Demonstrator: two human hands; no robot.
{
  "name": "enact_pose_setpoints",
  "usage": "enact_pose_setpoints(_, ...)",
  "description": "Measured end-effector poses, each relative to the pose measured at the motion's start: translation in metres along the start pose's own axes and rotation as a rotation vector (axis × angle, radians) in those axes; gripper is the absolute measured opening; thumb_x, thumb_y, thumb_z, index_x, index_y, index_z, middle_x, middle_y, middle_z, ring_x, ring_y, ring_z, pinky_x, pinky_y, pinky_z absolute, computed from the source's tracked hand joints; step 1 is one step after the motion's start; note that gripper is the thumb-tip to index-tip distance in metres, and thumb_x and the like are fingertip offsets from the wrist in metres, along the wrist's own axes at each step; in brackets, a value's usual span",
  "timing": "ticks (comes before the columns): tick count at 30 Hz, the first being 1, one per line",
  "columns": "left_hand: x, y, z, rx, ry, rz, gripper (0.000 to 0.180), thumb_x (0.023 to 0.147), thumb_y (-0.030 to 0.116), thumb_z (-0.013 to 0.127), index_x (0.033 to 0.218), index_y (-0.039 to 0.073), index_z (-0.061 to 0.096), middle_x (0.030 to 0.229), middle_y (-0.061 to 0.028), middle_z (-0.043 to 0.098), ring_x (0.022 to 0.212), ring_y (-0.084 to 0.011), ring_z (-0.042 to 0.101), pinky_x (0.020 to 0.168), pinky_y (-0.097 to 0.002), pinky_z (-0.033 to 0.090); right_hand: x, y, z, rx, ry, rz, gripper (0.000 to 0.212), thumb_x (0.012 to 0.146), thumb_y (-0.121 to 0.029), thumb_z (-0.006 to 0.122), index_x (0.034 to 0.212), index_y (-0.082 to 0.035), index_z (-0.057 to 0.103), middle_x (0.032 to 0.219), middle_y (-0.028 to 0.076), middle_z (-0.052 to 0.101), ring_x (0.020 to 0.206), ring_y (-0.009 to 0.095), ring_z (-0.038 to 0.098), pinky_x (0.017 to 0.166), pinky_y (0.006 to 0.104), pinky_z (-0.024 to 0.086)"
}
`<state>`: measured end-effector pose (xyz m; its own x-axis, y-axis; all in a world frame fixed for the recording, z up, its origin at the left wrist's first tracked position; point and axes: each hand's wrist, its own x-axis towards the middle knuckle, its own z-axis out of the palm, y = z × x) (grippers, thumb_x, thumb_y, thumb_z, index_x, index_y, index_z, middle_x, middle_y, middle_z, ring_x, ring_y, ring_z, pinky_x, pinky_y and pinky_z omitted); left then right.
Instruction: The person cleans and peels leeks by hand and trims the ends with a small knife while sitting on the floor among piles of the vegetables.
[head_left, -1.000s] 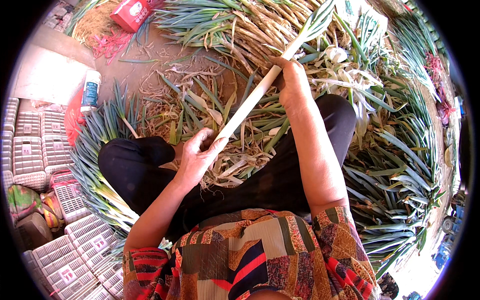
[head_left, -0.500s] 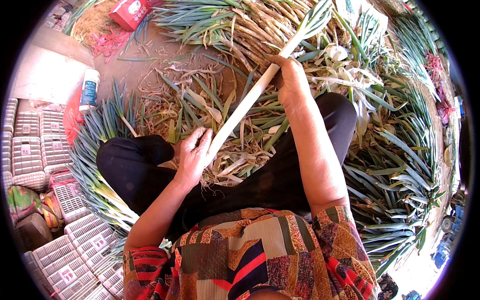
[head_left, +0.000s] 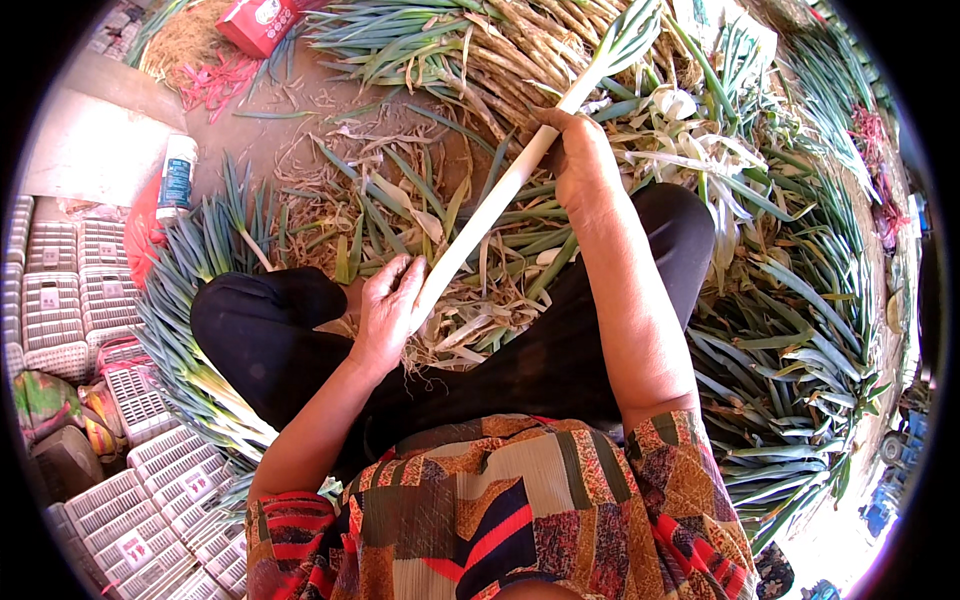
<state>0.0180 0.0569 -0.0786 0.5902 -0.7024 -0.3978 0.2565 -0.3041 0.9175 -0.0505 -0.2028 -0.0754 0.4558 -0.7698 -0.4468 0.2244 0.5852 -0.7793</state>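
A long green onion (head_left: 489, 212) slants across my lap, its white stalk bare and smooth, its green leaves at the far right end. My left hand (head_left: 388, 312) is closed round the root end, and thin roots hang below it. Farther up the stalk, just short of the leaves, my right hand (head_left: 578, 160) grips it with the fingers wrapped round. Under the stalk, between my legs, lies a heap of peeled leaves and dry skins (head_left: 470, 320). A pile of unpeeled green onions (head_left: 500, 60) with brownish stalks lies beyond my hands.
Peeled green onions (head_left: 215, 385) lie along my left side. Stacked pale plastic crates (head_left: 140, 510) stand farther left, near a white bottle (head_left: 177, 175). Green leaf waste (head_left: 790, 350) is heaped on my right. A red box (head_left: 258, 25) sits at the far left.
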Motion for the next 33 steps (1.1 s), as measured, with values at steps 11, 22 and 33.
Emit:
enact_pose_setpoints(11,-0.005,0.009,0.008,0.226,-0.234,0.028,0.026,0.091,0.029,0.057,0.093,0.003,0.054,0.055,0.0028,0.044,0.042,-0.0045,0.037,0.039,-0.0205,0.028,0.003,0.003,-0.001,0.0,-0.044,0.02,0.023,0.08,-0.009,0.059,0.098,0.001,0.05,0.091,0.012,0.052,0.089,0.022,0.047,0.087,0.0403,0.032)
enact_pose_setpoints(22,-0.001,-0.001,0.01,0.501,-0.061,0.295,0.033,0.08,0.013,0.071,0.101,-0.002,0.051,0.073,-0.0031,0.055,0.063,-0.0056,0.049,0.054,-0.0233,0.042,0.007,0.01,0.0,0.039,0.014,0.023,0.021,0.081,-0.009,0.059,0.099,-0.001,0.052,0.092,0.011,0.051,0.088,0.021,0.045,0.085,0.0384,0.033)
enact_pose_setpoints(33,-0.003,0.019,0.008,0.135,-0.302,-0.184,0.024,0.081,0.021,0.069,0.09,0.004,0.056,0.063,0.0032,0.049,0.048,-0.0052,0.043,0.043,-0.021,0.033,0.007,0.01,0.002,0.023,-0.004,0.069,0.018,0.082,-0.008,0.057,0.098,0.0,0.052,0.085,0.01,0.051,0.079,0.02,0.048,0.073,0.0364,0.039)
